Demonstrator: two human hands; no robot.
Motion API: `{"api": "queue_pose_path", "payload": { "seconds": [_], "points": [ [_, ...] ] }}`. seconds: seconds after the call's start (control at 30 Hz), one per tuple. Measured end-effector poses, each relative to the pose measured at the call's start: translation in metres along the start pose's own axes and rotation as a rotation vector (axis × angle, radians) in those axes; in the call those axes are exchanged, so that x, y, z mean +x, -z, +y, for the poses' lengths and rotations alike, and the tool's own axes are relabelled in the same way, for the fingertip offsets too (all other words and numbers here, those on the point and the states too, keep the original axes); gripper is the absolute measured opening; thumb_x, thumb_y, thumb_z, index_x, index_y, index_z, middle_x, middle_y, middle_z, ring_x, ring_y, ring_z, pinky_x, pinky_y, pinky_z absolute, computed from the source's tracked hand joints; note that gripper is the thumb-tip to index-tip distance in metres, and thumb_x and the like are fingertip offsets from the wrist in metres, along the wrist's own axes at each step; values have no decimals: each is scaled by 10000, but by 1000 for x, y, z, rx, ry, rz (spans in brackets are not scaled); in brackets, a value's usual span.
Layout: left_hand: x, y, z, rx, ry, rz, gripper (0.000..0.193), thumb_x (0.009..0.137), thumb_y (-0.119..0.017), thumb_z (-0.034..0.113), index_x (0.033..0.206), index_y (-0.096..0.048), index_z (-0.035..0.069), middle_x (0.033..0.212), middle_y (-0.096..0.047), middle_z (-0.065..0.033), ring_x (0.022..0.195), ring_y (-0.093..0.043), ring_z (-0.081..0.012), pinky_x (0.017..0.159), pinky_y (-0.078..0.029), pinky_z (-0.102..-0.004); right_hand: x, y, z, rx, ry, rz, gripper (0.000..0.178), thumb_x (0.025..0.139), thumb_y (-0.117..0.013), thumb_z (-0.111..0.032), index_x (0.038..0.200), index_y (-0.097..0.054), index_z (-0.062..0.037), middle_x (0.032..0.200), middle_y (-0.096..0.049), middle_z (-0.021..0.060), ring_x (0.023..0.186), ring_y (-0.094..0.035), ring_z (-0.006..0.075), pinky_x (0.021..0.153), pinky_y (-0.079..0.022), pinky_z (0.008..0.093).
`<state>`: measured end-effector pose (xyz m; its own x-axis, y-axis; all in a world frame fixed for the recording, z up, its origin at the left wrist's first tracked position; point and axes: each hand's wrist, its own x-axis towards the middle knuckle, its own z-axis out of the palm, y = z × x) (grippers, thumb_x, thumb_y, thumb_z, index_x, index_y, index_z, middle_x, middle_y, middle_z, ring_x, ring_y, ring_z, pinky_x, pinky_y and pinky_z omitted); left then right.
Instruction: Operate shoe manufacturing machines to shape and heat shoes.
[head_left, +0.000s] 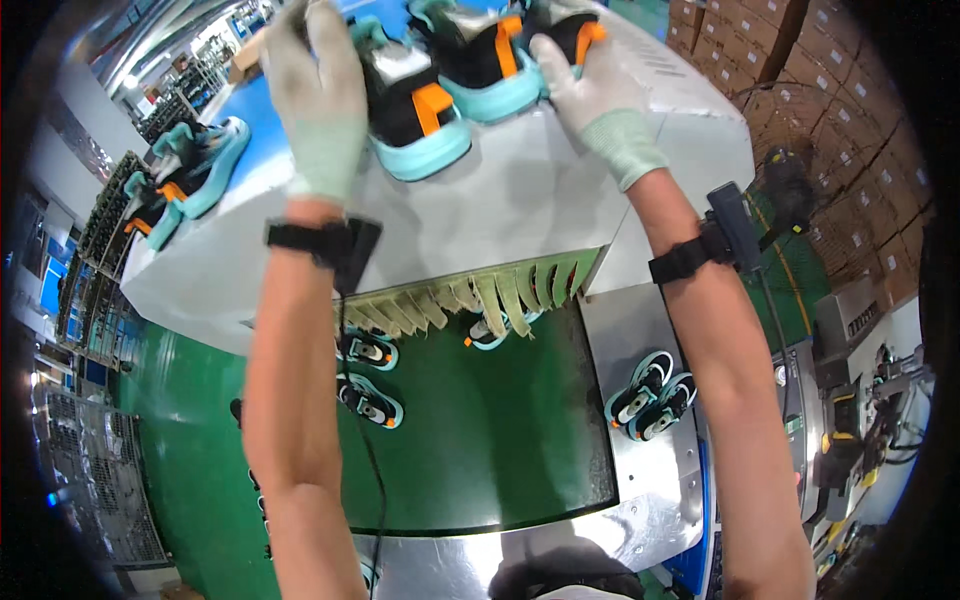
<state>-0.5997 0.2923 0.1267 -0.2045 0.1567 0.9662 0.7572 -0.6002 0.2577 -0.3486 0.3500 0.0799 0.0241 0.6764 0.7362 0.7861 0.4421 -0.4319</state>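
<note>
Both my hands wear pale knit gloves and reach onto the top of a white machine housing. My left hand (318,95) is beside the left sneaker (415,110), which is black and white with an aqua sole and an orange heel tab. Its fingers are apart with nothing visible between them, and their tips run toward the upper edge. My right hand (600,90) is closed on the outer side of the right sneaker (562,28), thumb at its heel. Between these two stands a middle sneaker (490,70) of the same kind.
Another pair of sneakers (195,170) stands at the housing's left end. Below, strip curtains (450,302) hang over a green conveyor belt (470,430) carrying several sneakers. One more pair (650,395) sits on the metal ledge. Stacked cartons (830,150) and a fan (785,185) are at right.
</note>
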Motion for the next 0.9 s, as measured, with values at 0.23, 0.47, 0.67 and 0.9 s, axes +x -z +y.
{"api": "queue_pose_path", "payload": {
  "seconds": [0.23, 0.47, 0.67, 0.9],
  "points": [
    [-104, 4, 71, 169, 86, -175, 818, 922, -693, 271, 1479, -231, -109, 1465, -329, -335, 1356, -374, -471, 1140, -333, -492, 2, 34, -2, 131, -15, -202, 868, 956, -483, -595, 1458, -327, 95, 1387, -471, 357, 1302, -473, 456, 1089, -381, 479],
    [-92, -24, 78, 298, 358, -238, 963, 921, -675, 384, 1501, -121, -150, 1559, -221, -335, 1441, -277, -460, 1190, -258, -490, -278, 179, -48, 449, -100, -324, 631, 969, -557, -134, 1501, -293, 80, 1471, -437, 303, 1413, -408, 386, 1163, -319, 412],
    [-88, 57, 83, 131, 293, -709, 700, 978, -586, 320, 1470, -322, -103, 1483, -402, -318, 1396, -389, -421, 1148, -331, -464, -482, 269, -30, 467, -569, -627, 657, 954, -616, -342, 1455, -418, 34, 1419, -522, 268, 1335, -501, 384, 1094, -405, 410],
    [-325, 302, 182, 240, 525, -1033, 458, 985, -584, 208, 1345, -522, -68, 1347, -560, -289, 1280, -526, -401, 1101, -412, -421, -550, 340, 24, 432, -638, -727, 576, 950, -641, -298, 1400, -485, 26, 1321, -594, 272, 1224, -593, 383, 1038, -465, 407]
  ]
}}
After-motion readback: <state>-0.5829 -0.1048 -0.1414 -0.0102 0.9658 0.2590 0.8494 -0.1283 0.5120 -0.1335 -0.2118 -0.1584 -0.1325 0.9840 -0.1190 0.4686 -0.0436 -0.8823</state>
